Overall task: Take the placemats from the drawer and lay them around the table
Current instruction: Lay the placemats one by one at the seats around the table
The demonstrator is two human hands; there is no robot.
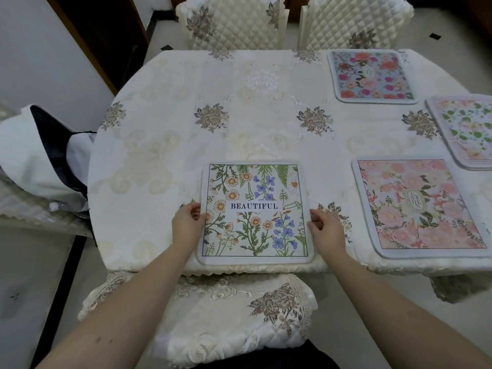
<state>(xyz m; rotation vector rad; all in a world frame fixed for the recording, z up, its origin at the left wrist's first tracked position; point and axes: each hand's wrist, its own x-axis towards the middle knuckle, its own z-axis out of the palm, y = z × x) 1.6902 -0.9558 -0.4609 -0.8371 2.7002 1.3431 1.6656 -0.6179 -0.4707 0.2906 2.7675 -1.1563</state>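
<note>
Two hands [186, 222] [326, 230], four placemats [255, 211].

We have both bare forearms stretched forward and converging slightly, elbows low near the bottom corners of the view. Our left hand [188, 219] has its fingers curled inward, fingertips pinching toward the right, back of the hand up. Our right hand [325, 228] mirrors it, fingers bent and pinching leftward, wrist straight.
</note>
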